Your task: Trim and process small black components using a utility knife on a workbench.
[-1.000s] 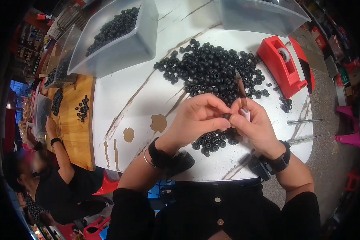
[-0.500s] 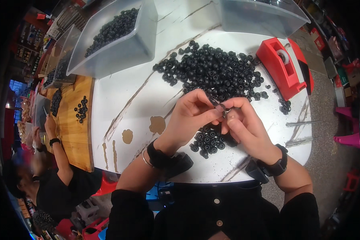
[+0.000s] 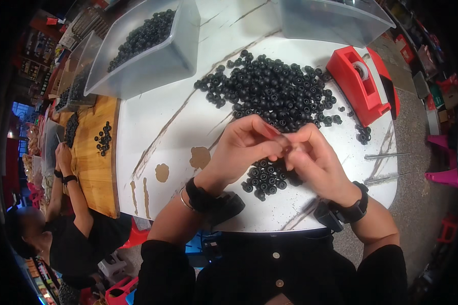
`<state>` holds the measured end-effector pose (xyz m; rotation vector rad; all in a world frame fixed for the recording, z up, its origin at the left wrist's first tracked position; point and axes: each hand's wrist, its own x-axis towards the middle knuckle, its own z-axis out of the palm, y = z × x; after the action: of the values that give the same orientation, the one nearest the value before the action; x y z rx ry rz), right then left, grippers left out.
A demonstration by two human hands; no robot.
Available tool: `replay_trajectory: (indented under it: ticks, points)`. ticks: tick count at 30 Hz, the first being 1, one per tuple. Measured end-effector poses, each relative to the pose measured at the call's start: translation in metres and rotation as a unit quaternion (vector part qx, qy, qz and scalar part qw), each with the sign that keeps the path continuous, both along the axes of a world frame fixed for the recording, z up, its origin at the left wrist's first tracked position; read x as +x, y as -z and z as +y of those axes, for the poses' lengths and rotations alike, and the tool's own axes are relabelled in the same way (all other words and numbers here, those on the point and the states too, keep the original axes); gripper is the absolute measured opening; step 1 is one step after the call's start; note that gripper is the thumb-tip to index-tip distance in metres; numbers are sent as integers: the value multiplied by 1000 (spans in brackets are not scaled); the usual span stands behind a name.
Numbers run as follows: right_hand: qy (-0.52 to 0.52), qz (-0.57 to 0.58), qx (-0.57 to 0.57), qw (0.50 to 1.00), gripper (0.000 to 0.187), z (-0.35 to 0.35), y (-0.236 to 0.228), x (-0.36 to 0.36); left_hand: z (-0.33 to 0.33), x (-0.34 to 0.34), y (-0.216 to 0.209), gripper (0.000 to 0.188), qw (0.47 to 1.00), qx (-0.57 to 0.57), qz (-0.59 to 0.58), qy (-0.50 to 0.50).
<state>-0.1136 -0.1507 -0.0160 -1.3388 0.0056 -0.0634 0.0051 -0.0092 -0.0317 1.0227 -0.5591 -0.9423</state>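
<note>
Left hand (image 3: pixel 237 152), right hand (image 3: pixel 316 163): fingertips bunched; grip cannot be told.
Nearer black parts (image 3: pixel 263 177): ringed ends mostly turned upward, axes near-upright.

No lettering, number or sign can be read: the goods (image 3: pixel 38 47) at the upper left and the boxes (image 3: pixel 437 96) at the right edge appear too small and blurred.
</note>
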Motion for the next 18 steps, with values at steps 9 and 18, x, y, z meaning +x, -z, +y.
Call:
replay_trajectory:
  ticks: [9, 18]
  points:
    - [-3, 74, 150, 986, 15, 1, -3, 1, 1, 0, 2, 12, 999, -24, 28, 7]
    - [-3, 94, 112, 989, 18, 0, -3, 1, 0, -6, -5, 17, 997, -46, -39, 57]
